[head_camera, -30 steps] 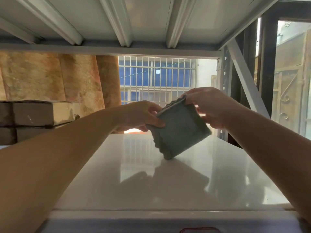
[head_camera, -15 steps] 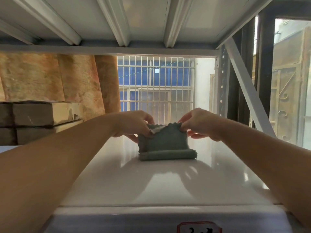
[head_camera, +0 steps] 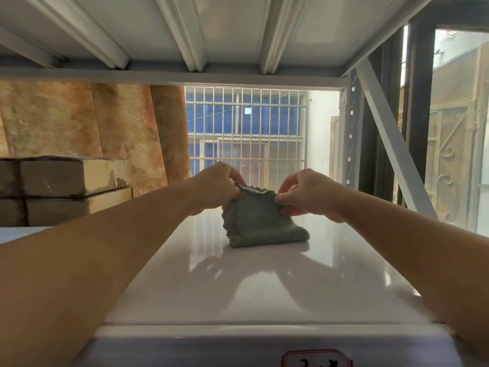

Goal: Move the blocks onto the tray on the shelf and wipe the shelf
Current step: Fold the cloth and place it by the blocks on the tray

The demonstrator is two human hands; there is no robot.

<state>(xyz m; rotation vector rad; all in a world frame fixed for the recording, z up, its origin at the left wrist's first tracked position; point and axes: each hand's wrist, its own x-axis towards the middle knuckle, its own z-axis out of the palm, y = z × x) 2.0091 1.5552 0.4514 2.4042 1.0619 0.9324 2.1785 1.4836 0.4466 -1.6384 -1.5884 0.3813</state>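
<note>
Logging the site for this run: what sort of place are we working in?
Likely a storeroom or small warehouse: a white metal rack shelf under the green cloth, stacked cardboard boxes at left, and a barred window behind.

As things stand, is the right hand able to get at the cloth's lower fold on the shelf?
Probably yes. The right hand pinches the top edge of the green cloth; its fold lies on the white shelf right below, with nothing between.
</note>
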